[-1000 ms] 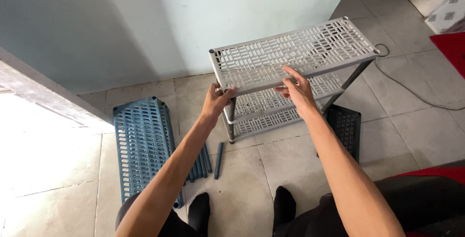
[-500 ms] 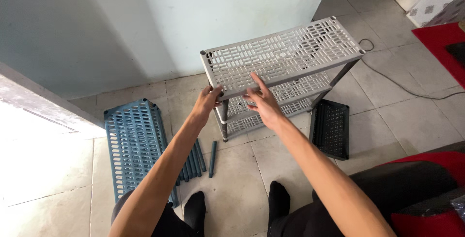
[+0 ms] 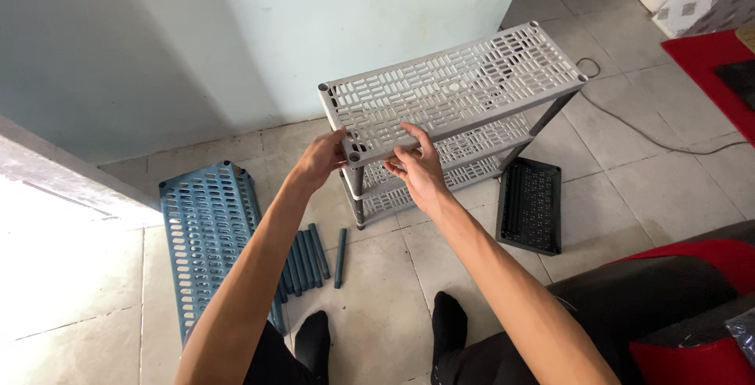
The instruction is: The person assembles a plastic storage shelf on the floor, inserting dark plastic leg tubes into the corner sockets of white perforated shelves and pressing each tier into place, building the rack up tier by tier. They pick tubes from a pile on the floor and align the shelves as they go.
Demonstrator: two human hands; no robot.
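Note:
A grey plastic shelf rack (image 3: 456,86) with three perforated tiers stands on the tiled floor against a pale wall. My left hand (image 3: 321,158) grips the near left corner of the top tier, beside the corner post (image 3: 358,192). My right hand (image 3: 421,169) rests on the front edge of the same tier, a little to the right of the corner, fingers curled over the rim. Both hands sit close together.
Blue perforated shelf panels (image 3: 200,232) lie stacked on the floor at left, with several blue tubes (image 3: 307,259) next to them. A black perforated panel (image 3: 531,204) lies at right. A cable (image 3: 653,137) runs across the tiles. A red and black seat (image 3: 684,306) fills the lower right.
My right hand has slid left along the front edge of the top tier toward the near left corner. My left hand has stayed by that corner.

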